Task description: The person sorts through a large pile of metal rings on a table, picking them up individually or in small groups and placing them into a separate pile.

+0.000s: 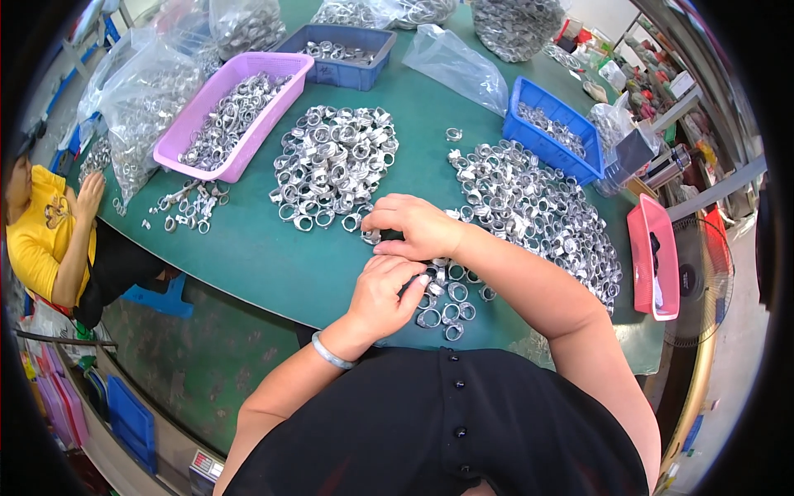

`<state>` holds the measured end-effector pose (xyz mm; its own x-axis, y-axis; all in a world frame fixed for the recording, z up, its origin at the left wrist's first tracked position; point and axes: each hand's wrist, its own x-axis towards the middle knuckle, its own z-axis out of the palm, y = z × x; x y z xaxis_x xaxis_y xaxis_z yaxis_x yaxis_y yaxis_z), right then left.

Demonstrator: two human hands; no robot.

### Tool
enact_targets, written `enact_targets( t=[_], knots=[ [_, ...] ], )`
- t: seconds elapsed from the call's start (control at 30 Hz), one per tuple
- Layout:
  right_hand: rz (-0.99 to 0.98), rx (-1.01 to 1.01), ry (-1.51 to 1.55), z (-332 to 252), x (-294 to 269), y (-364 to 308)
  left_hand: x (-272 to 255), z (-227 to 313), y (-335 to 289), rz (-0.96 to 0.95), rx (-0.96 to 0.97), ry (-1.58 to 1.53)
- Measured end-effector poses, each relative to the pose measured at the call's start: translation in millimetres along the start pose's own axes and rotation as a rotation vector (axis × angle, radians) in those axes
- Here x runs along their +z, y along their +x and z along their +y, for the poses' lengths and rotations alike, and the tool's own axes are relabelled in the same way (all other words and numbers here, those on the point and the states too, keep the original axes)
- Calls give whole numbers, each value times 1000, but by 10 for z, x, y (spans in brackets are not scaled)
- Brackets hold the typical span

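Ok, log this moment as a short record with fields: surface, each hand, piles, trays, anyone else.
surface: green table
left hand: fingers curled on small metal rings at the near edge; what it grips is hidden
right hand: pinching a ring-like metal part at the middle pile's edge
piles: middle pile; right pile
trays: pink tray holding rings; blue bin; grey-blue bin; red tray
other: person in yellow seated at left
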<state>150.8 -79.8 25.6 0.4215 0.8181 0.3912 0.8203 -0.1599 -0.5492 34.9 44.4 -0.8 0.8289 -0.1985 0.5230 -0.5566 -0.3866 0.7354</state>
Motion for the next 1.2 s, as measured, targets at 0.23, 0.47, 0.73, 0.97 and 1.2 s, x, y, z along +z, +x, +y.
enact_targets(
  t=[0.23, 0.47, 0.73, 0.97, 1.2],
  knots=[
    [-129, 33, -111, -32, -86, -84, -87, 103, -19, 67, -30, 48],
    [-116, 165, -412, -25, -498, -566, -75, 263, -8, -521, -109, 350],
    [-79, 252, -437, -189, -742, -816, 263, 313, 244, -598, -137, 412],
    [-16, 258, -362, -275, -895, -1126, 413, 204, 503, -611, -80, 404],
    [146, 498, -467, -80, -1013, -993, 702, 213, 575, -570, -13, 267]
  ],
)
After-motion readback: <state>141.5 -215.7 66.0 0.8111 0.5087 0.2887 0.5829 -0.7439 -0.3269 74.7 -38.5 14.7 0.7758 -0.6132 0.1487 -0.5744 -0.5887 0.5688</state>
